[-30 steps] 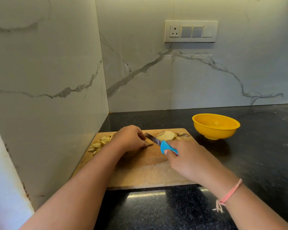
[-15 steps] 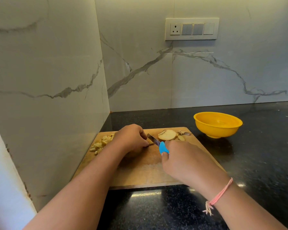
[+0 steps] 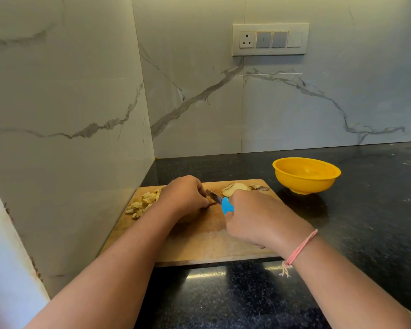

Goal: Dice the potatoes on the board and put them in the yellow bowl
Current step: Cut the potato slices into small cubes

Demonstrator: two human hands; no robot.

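While the cutting board (image 3: 199,243) lies flat on the dark counter (image 3: 365,233), a heap of diced potato (image 3: 144,204) sits at its ten o'clock corner. Just beside it, the left hand (image 3: 184,197) arches knuckles-up, the forearm reaching in from seven o'clock. Its fingers are curled and bunched with the tips down against the blade; what they pin is hidden. The knife (image 3: 220,201) slants toward ten o'clock. The right hand (image 3: 259,217) wraps its fingers round the blue handle, wrist raised, with a pink thread bracelet (image 3: 299,250) on it. Potato slices (image 3: 235,188) wait at the board's one o'clock edge. The yellow bowl (image 3: 306,175) stands off the board at two o'clock.
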